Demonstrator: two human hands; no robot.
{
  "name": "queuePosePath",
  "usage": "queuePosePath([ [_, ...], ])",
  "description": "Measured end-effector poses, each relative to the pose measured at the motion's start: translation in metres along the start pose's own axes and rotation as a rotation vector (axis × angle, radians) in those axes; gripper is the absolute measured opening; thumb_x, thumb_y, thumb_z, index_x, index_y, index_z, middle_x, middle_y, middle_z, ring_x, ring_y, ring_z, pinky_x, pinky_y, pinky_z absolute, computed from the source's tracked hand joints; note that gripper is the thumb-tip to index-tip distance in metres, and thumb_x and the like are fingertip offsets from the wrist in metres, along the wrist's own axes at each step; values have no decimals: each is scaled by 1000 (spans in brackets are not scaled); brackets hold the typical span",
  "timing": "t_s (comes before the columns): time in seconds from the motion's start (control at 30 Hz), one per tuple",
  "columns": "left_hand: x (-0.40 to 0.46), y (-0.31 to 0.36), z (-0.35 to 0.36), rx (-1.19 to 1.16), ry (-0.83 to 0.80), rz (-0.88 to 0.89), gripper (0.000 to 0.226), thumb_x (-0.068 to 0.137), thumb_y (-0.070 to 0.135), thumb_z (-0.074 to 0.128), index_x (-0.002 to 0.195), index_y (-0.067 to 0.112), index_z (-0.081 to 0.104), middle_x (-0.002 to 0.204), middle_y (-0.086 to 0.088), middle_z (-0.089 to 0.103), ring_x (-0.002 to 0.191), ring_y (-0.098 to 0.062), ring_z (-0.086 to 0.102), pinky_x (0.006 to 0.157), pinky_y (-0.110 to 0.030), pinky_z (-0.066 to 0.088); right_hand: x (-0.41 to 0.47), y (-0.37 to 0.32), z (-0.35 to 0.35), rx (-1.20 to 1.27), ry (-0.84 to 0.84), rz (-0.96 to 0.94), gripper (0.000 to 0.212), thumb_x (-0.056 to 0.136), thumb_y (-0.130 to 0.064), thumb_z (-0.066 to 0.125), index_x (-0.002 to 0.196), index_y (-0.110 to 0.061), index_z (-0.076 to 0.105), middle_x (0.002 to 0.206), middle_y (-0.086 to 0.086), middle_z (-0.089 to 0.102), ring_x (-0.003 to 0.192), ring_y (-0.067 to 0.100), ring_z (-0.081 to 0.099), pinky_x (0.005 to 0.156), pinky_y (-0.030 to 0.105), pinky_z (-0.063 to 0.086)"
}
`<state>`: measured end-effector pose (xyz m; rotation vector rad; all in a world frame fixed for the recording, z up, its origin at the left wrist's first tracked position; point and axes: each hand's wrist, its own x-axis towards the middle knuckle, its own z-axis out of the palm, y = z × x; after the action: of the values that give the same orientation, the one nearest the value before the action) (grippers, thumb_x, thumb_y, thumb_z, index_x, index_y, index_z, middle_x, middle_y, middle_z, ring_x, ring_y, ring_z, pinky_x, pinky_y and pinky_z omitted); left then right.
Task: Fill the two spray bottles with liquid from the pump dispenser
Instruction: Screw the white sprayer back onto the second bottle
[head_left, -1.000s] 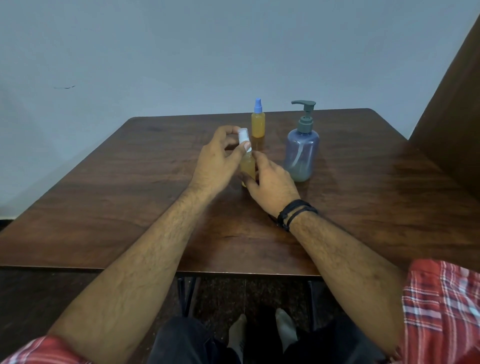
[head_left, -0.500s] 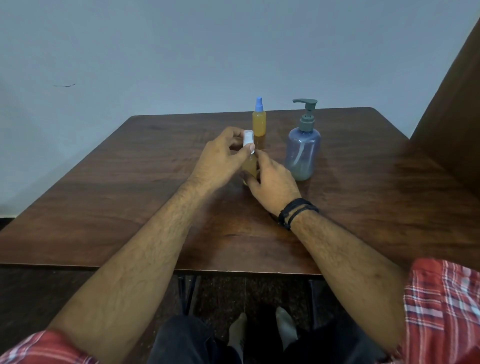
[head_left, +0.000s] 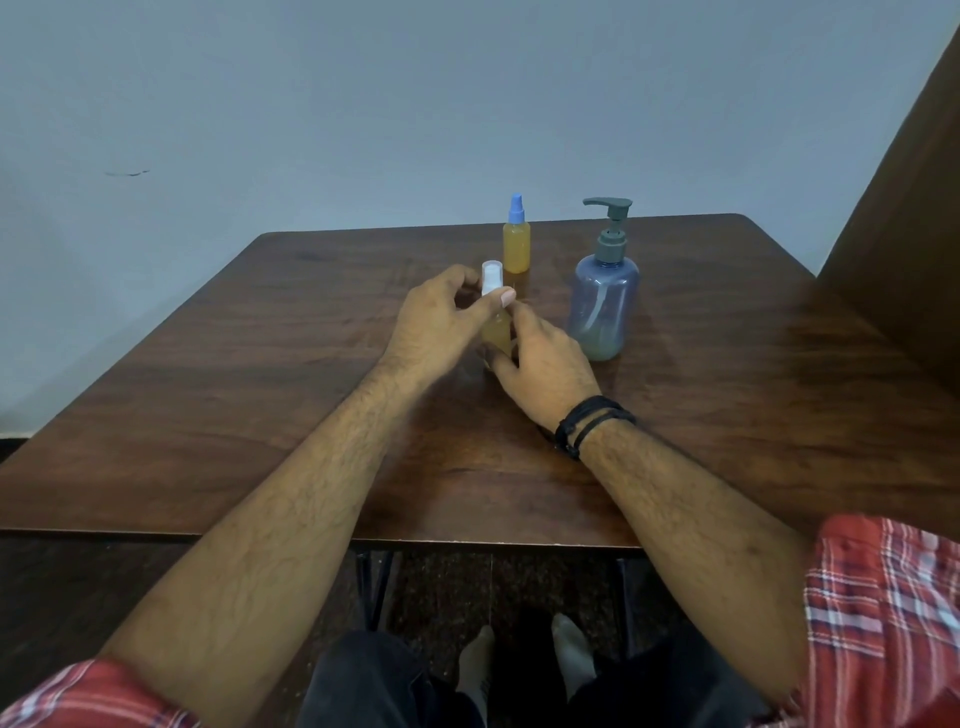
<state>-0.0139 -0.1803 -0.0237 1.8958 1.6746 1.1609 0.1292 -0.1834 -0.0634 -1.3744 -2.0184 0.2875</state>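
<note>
Little moved since half a second ago: both hands stay on near bottle (head_left: 496, 332), mid-desk (head_left: 208, 415). Left hand (head_left: 441, 325) pinches white cap (head_left: 491, 278) at the top, thumb across it. Right hand (head_left: 545, 364) grips the bottle's lower body. Far bottle (head_left: 516, 241), blue cap, stands at 12 o'clock behind. Pump (head_left: 603, 291) at 2 o'clock, apart.

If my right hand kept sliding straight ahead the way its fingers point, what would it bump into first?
The right hand already grips the white-capped spray bottle, so that goes first. Beyond it, roughly in line, stands the blue-capped spray bottle; the pump dispenser sits off to the right. Depth is hard to judge.
</note>
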Motion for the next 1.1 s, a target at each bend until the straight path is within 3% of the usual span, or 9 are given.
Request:
queuePosePath([
  [0.2,-1,-2,3,11,62,-4,40,88,60,68,97,21,67,88,9,70,81,-7,65,69,-22,50,0,0,1,5,0,3,46,95,-38,61,135,-19,48,116,3,68,102,26,66,85,45,54],
  [0.37,-2,-6,6,33,63,5,45,92,65,58,85,21,67,80,5,64,73,-8,58,64,-24,41,-1,0,0,18,10,-10,49,96,-40,61,139,-20,47,118,2,67,103,24,65,86,44,54],
  [0.57,-6,-6,-1,11,-22,68,25,98,49,60,93,27,71,96,6,56,89,-3,55,75,-16,37,-1,1,1,7,3,-17,49,96,-40,62,139,-21,47,119,1,66,103,22,65,85,40,53],
  [0.7,-6,-6,-3,-7,-33,60,29,96,48,64,101,21,72,104,3,61,97,-7,58,78,-15,41,0,1,0,-1,-2,-17,48,97,-41,61,138,-21,47,117,2,67,101,23,65,85,40,53],
  [0.97,1,-4,0,24,9,33,42,85,55,73,98,16,64,92,7,60,82,-5,55,68,-19,42,2,2,2,-68,-28,3,44,100,-42,56,134,-16,48,110,5,68,97,27,66,82,44,54],
  [1.1,1,-5,1,-28,-15,38,37,87,52,73,103,19,66,96,7,65,88,-8,61,73,-21,47,1,2,1,-65,-33,7,46,100,-45,55,135,-16,48,109,6,68,97,28,66,83,46,54],
])
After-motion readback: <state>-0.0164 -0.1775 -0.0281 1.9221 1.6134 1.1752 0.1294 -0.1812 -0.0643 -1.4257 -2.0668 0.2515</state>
